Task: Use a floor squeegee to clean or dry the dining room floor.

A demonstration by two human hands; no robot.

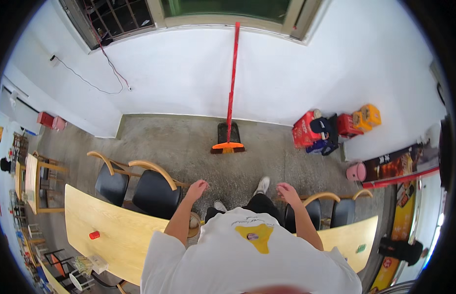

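My left hand (196, 190) hangs at my side, above the grey floor next to a black-seated chair (157, 193). Its fingers are loosely bent and hold nothing I can see. On the other side my right hand (288, 192) is also held out, fingers a little apart and nothing in it, close to another dark chair (310, 210). Ahead of me a broom (228, 146) with a red handle and orange head leans on the white wall under the window. A black dustpan (223, 131) stands right behind it. Neither hand touches them.
Light wooden tables stand to my left (110, 220) and right (355, 240). A red cup (94, 235) is on the left one. Red boxes (305, 130), yellow crates (369, 116) and a pink bin (356, 172) stand at the right. A person in dark clothes (400, 250) is far right.
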